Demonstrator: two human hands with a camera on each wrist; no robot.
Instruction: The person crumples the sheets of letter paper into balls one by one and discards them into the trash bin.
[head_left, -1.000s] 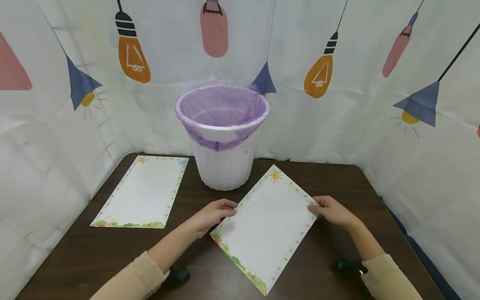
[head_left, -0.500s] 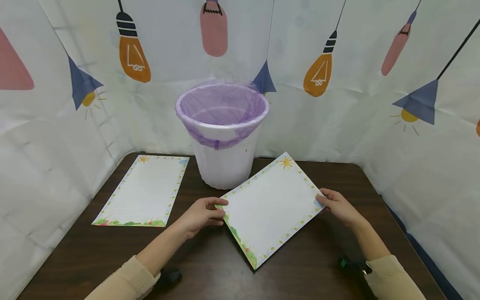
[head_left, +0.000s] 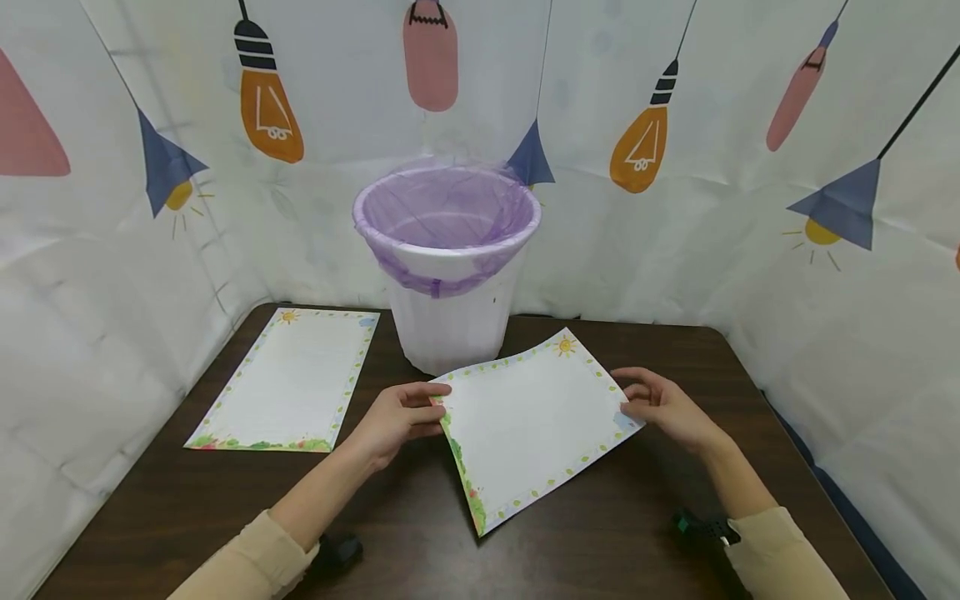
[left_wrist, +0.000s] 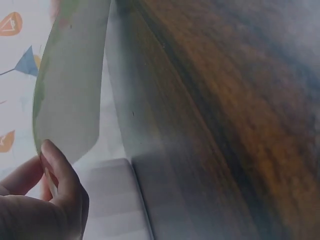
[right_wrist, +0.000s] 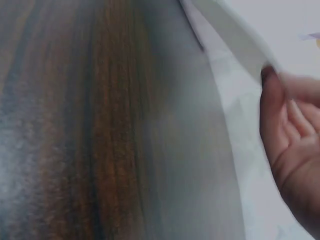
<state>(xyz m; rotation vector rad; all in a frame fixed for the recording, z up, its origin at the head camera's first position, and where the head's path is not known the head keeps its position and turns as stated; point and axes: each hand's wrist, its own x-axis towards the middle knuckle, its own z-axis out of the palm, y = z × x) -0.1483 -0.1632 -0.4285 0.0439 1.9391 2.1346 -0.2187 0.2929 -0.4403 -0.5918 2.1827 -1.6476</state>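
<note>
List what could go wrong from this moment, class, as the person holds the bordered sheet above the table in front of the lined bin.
1. The sheet is held only at two edges, by the left hand and the right hand; it already bows, so it might crease or slip.
2. The bin stands just behind the sheet; a forward swing could nudge it.
3. The second sheet lies loose near the left forearm and could get brushed askew.
</note>
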